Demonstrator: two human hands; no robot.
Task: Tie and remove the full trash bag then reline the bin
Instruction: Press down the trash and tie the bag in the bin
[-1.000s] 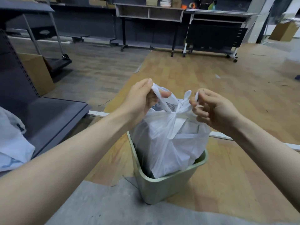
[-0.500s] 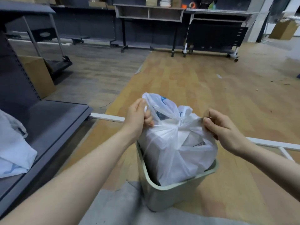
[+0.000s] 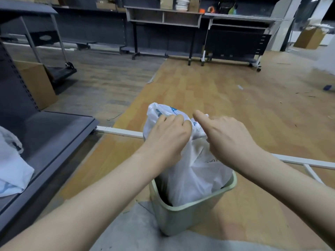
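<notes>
- The white trash bag (image 3: 192,171) is sitting in the pale green bin (image 3: 183,219), bulging well above the rim, with some blue print showing near its top.
- The bin is standing on the floor (image 3: 226,98), right where the orange wood-look flooring meets a grey patch at the near edge.
- The left hand (image 3: 170,136) is curling its fingers into the bag's top on the left side, bunching the plastic in its grip.
- The right hand (image 3: 223,133) is resting on the top of the bag on the right; its thumb is sticking out straight towards the far side, and its fingers are bending down under the palm, so I can't tell if they're actually pinching the plastic or just lying on it.
- The two hands are nearly touching each other over the bag's neck.
- A dark grey shelf (image 3: 54,134) is sitting low at the left, with a crumpled white bag (image 3: 10,167) lying on its near left end.
- A white strip (image 3: 119,132) is lying across the floor just behind the bin.
- A cardboard box (image 3: 36,82) is leaning by the shelf's upright.
</notes>
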